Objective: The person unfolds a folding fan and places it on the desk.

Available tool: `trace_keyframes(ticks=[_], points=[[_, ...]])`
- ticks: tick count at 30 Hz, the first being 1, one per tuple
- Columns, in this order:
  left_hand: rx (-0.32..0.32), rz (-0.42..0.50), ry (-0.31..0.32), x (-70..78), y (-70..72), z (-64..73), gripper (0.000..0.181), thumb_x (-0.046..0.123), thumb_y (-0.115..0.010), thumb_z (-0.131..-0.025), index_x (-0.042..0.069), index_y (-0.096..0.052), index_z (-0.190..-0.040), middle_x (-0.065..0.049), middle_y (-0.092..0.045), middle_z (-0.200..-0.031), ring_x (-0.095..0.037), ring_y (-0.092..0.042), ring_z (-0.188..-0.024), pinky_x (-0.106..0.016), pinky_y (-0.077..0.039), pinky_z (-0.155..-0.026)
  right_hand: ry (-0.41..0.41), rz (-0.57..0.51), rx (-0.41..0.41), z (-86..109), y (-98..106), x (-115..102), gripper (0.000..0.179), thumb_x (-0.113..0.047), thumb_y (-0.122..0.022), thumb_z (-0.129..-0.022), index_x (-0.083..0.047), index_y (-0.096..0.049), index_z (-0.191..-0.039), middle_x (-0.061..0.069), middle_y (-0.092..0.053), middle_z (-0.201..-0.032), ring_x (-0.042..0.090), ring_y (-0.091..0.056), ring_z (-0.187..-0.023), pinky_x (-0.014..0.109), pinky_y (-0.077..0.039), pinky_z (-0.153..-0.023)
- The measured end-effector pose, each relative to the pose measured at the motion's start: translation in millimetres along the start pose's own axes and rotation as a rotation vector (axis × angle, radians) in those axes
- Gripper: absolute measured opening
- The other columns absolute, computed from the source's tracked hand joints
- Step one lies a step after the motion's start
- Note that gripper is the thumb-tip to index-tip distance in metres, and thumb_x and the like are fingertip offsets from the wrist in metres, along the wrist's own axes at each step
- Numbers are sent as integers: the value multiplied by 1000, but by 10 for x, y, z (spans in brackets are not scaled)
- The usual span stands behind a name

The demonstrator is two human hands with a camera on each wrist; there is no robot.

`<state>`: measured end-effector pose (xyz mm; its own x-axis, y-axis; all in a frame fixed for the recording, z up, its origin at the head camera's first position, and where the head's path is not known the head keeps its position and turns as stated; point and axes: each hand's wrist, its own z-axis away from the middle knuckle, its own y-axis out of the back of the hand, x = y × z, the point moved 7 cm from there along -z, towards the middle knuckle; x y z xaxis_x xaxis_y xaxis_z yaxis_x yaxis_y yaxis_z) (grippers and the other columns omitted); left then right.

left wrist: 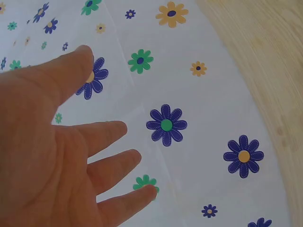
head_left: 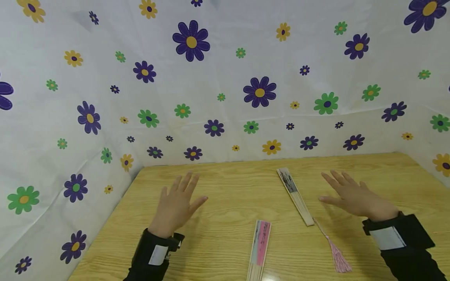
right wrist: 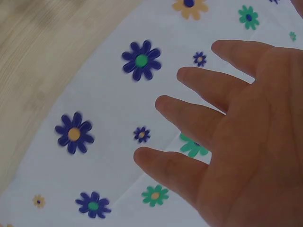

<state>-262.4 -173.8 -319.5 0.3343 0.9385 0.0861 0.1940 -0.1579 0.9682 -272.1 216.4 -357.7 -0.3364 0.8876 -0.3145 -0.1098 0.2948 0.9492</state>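
Observation:
Two folded hand fans lie on the wooden table. One fan [head_left: 296,198] has a dark-patterned upper part, pale ribs and a pink tassel [head_left: 338,255] on a cord, slanting across the right of centre. Nearer the front edge of the head view is the other fan [head_left: 259,246], with a pink and grey-blue upper part; its lower end is cut off by the frame. My left hand [head_left: 177,207] is held over the table's left side, fingers spread and holding nothing. To the right of the tasselled fan, my right hand [head_left: 355,195] also has its fingers spread, with nothing in it.
A white cloth [head_left: 225,70] printed with purple, green and yellow flowers hangs behind the table and along both sides. The wood-grain table [head_left: 218,187] ends against it at the back. Both wrists wear black bands with white patches.

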Motion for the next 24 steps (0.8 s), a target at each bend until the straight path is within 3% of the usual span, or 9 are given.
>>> trace_keyframes(ticks=[7,12,15,17,20,22,24], points=[[12,-60,-57,208,18,30,70,44,-58,-95,4,-39,-148,-21,-38,-152,-43,-33,-134,-76,-34,-99,48,-22,-15,-196,-106,-365,77,-43,-58,-95,10,-32,-146,42,-27,-146,61,-18,-130,87,-17,-95],[11,-79,-102,356,17,65,69,45,-59,-93,6,-42,-147,-20,-41,-150,-41,-38,-132,-72,-38,-99,88,30,64,-356,-197,-592,68,-33,-68,-90,14,-47,-135,40,-48,-134,54,-43,-120,70,-41,-97],[-6,-71,-117,428,12,84,67,44,-60,-93,7,-43,-147,-19,-41,-150,-41,-39,-131,-71,-39,-99,7,31,121,-416,-231,-603,53,-26,-72,-88,14,-59,-120,34,-63,-113,43,-62,-98,56,-57,-82],[-18,-64,-121,461,7,90,66,44,-60,-94,7,-43,-147,-19,-41,-151,-40,-39,-131,-71,-38,-100,-83,15,128,-429,-257,-549,39,-23,-73,-87,13,-66,-99,25,-68,-88,31,-64,-74,44,-61,-64],[-27,-55,-124,495,5,97,66,45,-59,-94,8,-44,-146,-18,-41,-151,-40,-38,-132,-73,-35,-101,-182,-18,116,-418,-310,-458,35,-22,-73,-86,4,-61,-68,7,-52,-58,16,-46,-50,25,-41,-42],[-27,-50,-130,511,5,102,66,45,-59,-94,8,-45,-146,-18,-41,-151,-40,-38,-133,-74,-34,-101,-226,-30,91,-408,-369,-407,39,-24,-74,-86,-2,-55,-59,1,-39,-53,13,-37,-47,21,-26,-40],[-20,-44,-138,524,4,109,65,45,-59,-93,8,-46,-145,-18,-42,-150,-40,-38,-132,-74,-34,-101,-254,-42,66,-406,-432,-375,39,-25,-75,-85,-3,-55,-60,0,-37,-53,13,-37,-46,20,-21,-39]])
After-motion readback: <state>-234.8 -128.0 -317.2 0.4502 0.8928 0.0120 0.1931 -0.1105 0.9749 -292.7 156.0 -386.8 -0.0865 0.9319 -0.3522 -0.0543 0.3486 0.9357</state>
